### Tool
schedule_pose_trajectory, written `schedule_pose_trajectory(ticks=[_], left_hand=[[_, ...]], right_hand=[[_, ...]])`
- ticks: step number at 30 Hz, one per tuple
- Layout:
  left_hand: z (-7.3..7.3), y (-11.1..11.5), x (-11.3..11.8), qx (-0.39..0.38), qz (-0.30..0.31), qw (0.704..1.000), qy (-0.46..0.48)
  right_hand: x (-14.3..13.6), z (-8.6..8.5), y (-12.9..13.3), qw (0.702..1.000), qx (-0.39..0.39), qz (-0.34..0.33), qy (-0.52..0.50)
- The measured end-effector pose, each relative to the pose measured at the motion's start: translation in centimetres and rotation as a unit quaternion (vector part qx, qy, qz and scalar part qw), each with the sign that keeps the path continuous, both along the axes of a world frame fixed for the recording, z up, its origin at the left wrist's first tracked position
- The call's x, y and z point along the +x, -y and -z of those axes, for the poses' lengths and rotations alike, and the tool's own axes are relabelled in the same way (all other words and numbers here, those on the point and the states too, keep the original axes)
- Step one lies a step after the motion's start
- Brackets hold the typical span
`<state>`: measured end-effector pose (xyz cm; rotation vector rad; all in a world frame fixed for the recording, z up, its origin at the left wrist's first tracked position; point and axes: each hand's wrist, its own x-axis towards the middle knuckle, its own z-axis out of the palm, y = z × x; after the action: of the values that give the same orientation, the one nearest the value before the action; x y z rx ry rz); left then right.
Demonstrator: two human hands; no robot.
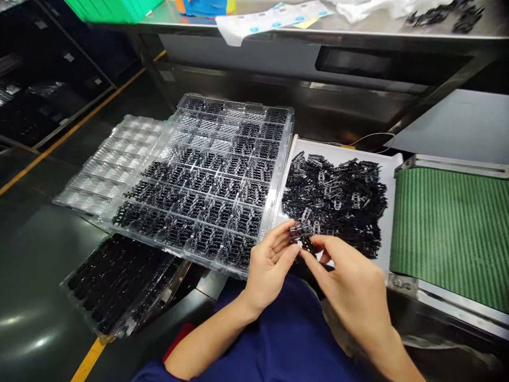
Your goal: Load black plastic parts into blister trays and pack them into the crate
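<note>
My left hand point(272, 262) is closed on small black plastic parts point(301, 231), its thumb and fingers pinching them. Close beside it, my right hand point(345, 270) pinches at the same cluster with thumb and forefinger. Both hands are over the near edge of a white tray point(392, 212), where a loose heap of black plastic parts point(338, 196) lies. To the left is a clear compartment tray point(274, 199). Rows of black parts point(210, 209) fill many of its pockets, while several pockets towards the back show only clear plastic.
A green ribbed conveyor belt point(451, 228) stands at the right. Another clear tray point(115, 159) lies under the compartment tray's left side. Lower left is a stack of filled trays point(119, 281). A metal shelf point(358, 29) with a green bin point(111, 8) runs across the back.
</note>
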<state>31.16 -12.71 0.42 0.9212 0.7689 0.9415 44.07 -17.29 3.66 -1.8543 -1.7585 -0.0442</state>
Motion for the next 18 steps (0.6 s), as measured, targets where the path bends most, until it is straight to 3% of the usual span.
schedule_pose_trajectory(ticks=[3,6,10,13,18], left_hand=[[-0.4,-0.5,-1.0,-0.018,0.001,1.0,-0.002],[-0.7,-1.3,-1.9,-0.05,0.001,0.999,-0.014],[-0.6,-2.1,-2.8,-0.09,0.026,0.996,0.012],[-0.4,-2.3,-3.1,-0.102,0.048,0.993,0.026],[-0.6,-2.3,-3.2,-0.127,0.068,0.988,0.05]], right_hand=[[-0.6,-0.3,0.1,0.998,-0.022,-0.054,-0.012],[-0.5,-0.7,0.2,0.988,-0.067,-0.093,-0.107],[-0.4,-1.0,0.3,0.97,-0.093,-0.06,-0.217],[-1.1,-1.1,0.4,0.974,-0.057,-0.034,-0.218],[-1.9,-1.3,1.1,0.977,-0.038,-0.086,-0.19]])
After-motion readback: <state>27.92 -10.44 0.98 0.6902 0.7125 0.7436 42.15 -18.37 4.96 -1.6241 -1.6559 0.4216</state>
